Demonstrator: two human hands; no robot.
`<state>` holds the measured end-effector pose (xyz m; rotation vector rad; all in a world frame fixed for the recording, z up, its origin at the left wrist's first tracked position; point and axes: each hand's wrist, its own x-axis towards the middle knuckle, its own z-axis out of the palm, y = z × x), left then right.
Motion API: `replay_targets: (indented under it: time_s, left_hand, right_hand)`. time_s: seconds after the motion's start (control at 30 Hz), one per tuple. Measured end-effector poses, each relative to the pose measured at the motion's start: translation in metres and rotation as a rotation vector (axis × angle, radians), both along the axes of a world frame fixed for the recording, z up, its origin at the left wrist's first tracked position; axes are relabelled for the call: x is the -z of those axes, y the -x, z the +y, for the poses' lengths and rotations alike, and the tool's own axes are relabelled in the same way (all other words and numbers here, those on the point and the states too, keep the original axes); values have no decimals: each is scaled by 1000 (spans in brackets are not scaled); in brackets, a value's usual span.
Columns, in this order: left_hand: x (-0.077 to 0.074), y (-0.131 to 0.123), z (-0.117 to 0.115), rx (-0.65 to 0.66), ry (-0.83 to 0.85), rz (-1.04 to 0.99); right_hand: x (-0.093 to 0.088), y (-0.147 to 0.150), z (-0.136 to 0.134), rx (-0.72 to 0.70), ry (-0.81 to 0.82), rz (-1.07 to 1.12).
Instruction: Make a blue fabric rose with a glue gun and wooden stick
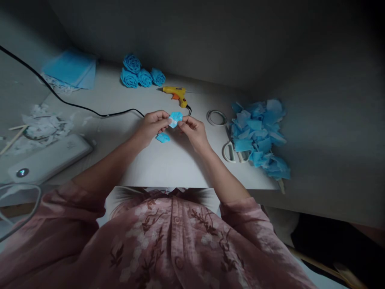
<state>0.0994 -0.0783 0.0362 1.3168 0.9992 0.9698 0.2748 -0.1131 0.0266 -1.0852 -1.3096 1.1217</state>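
Note:
My left hand (152, 125) and my right hand (192, 129) meet over the white table (162, 164), both pinching one small blue petal-shaped piece (175, 119) between fingertips. The fingers of both hands are closed on it. A second small blue piece (163, 138) lies on the table just under my left hand. Behind the hands a yellow glue gun (177, 94) lies on its side, its black cord (75, 105) running off to the left.
Three blue rolled roses (138, 72) sit at the back. A heap of blue cut pieces (261, 136) lies at the right, with scissors (233, 152) and a tape ring (216, 117) beside it. Folded blue sheets (70, 69), white scraps (42, 124) and a white device (48, 158) are at the left.

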Motion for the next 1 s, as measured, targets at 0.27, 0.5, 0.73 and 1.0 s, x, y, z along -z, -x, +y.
replay_targets:
  time_s: [0.27,0.5,0.73,1.0]
  left_hand:
    - [-3,-3,-5,-28,-78,13]
    - [-1,-3,-4,-21,-58,-12]
    - [4,1,3,-41,-24,-98]
    - [4,0,2,-37,-26,-55]
  right_hand:
    - [7,-1,2,-20,-15,-55]
    - [10,-1,5,-17,-49,-58]
    - [0,-3,1,-45,50,19]
    - [3,-2,2,-30,13,0]
